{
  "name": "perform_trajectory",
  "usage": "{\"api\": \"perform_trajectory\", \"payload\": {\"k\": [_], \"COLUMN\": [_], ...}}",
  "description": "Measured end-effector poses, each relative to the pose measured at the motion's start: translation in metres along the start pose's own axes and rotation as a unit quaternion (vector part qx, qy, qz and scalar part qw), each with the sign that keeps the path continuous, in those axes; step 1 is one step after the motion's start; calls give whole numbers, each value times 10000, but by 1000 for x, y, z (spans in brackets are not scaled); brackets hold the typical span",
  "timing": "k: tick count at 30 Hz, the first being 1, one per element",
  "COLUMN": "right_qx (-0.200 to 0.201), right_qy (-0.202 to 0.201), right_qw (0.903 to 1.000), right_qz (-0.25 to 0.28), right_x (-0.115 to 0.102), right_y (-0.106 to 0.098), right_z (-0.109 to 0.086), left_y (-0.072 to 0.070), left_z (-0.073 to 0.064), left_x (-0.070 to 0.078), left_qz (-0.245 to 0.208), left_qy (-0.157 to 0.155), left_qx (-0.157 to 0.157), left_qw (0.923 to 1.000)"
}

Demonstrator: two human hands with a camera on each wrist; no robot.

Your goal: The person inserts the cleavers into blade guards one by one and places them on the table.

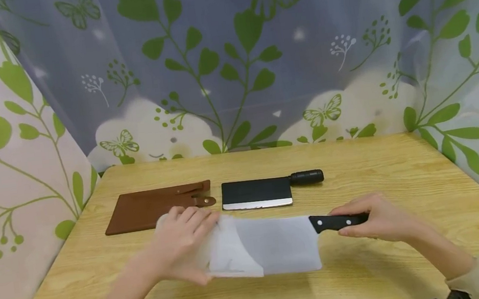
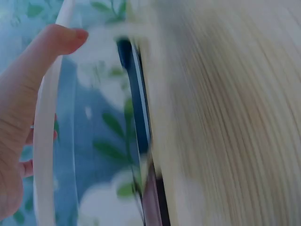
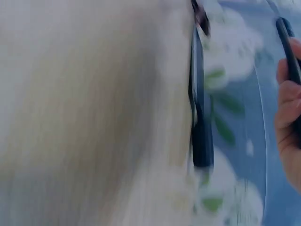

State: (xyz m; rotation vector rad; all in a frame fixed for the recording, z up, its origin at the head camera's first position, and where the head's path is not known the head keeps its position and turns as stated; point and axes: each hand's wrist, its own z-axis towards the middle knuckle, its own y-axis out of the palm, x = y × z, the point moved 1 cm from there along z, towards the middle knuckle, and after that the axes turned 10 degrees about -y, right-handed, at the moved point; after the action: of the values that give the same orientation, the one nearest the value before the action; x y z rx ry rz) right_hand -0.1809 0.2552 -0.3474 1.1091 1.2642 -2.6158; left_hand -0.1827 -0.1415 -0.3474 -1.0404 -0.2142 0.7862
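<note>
1. Left of centre lies a flat brown sheath (image 1: 148,209), smooth and leather-like, tapering slightly, with a strap and a snap tab at its right end.
2. Below and right of it is a white cover (image 1: 234,256), thin-looking and glossy, its right edge cut in a sweeping curve. From it emerges the broad, pale grey blade of a cleaver (image 1: 283,245), which ends at the right in a black handle with two bright rivets showing.
3. Behind that cleaver, on the pale wood-grain table (image 1: 402,175), rests a dark cleaver (image 1: 255,190): rectangular black blade, silvery edge strip, rounded black handle pointing right.
4. A curtain (image 1: 219,48) printed with green leaves and butterflies hangs behind everything (both wrist views are blurred, so finer texture is lost there).
5. The left hand (image 1: 183,242) hides much of the cover's left part and, from the head camera, overlaps the brown sheath's near edge.
6. That hand holds the cover, fingers over the far edge and thumb by the near one; the blade lies to its right, partly inside.
7. The right hand (image 1: 378,220) grips the black handle, with the blade extending leftward from it.
</note>
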Motion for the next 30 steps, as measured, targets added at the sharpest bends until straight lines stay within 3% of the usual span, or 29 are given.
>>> {"api": "perform_trajectory", "payload": {"k": [5,15,22,30], "right_qx": [-128,-100,-105,152], "right_qy": [96,790,1180,1476], "right_qw": [9999,9963,9920,9882], "right_qz": [-27,316,432,383], "right_x": [0,-3,-9,-10], "right_y": [12,19,33,43], "right_z": [16,23,39,42], "left_y": [5,7,8,10], "left_z": [12,10,26,27], "left_x": [9,7,17,16], "left_qz": [-57,35,-8,259], "left_qy": [2,-50,29,66], "left_qx": [-172,-119,-291,-206], "left_qw": [9998,9999,9996,9994]}}
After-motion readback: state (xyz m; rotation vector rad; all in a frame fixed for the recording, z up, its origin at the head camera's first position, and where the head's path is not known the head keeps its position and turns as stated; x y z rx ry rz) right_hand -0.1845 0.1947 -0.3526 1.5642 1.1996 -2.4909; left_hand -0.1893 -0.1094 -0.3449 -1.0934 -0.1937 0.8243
